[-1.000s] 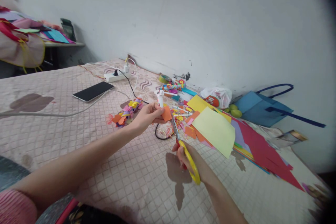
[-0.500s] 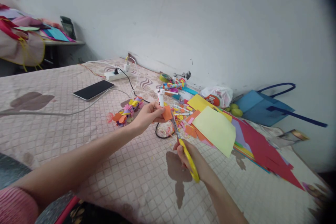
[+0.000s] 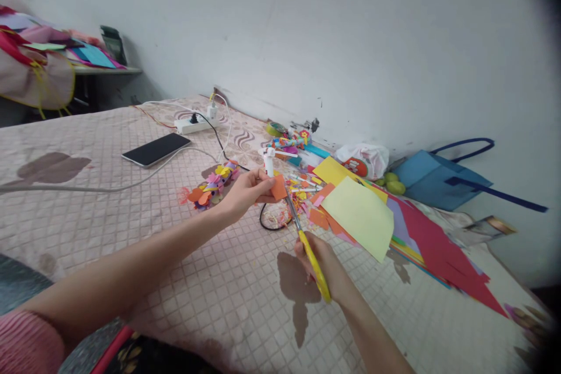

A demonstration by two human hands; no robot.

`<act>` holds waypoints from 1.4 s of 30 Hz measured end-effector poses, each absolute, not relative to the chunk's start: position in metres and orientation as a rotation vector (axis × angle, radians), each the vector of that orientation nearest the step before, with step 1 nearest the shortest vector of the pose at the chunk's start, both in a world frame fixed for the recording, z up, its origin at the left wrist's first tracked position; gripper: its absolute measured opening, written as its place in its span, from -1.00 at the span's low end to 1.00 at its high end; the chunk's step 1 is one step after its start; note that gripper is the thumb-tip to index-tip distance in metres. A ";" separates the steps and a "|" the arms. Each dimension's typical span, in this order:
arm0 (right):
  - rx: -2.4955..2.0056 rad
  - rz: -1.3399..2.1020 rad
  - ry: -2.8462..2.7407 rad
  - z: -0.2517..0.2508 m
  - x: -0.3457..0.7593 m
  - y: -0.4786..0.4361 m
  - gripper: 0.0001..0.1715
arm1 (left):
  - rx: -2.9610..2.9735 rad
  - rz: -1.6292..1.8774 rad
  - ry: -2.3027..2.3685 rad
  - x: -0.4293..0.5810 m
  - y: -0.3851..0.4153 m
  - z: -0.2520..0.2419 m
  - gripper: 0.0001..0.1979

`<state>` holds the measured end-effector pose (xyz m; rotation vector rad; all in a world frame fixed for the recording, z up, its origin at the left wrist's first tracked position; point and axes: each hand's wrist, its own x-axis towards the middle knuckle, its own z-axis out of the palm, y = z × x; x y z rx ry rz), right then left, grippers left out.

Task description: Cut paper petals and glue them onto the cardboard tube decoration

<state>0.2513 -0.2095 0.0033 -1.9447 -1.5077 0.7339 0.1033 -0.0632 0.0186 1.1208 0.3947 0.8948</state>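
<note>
Head view: the right hand [image 3: 328,262] grips yellow-handled scissors [image 3: 314,262], their blades reaching the right edge of a small orange paper piece [image 3: 279,188] that the left hand [image 3: 249,190], held apart from the right, pinches in its fingertips. Beyond the left hand stands a white glue gun [image 3: 269,166]; farther back, a white power strip [image 3: 186,127] lies on the patterned cloth [image 3: 175,251].
</note>
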 end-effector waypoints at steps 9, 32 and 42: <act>-1.873 0.880 -1.476 -0.001 0.253 -0.211 -0.47 | 1.128 0.891 0.392 0.103 -0.063 0.019 -0.76; -1.868 0.716 -1.625 0.013 0.248 -0.213 -0.49 | 1.136 0.894 0.389 0.104 -0.064 0.015 -0.77; -1.927 0.694 -1.552 0.000 0.252 -0.211 -0.58 | 1.121 0.889 0.391 0.103 -0.064 0.018 -0.76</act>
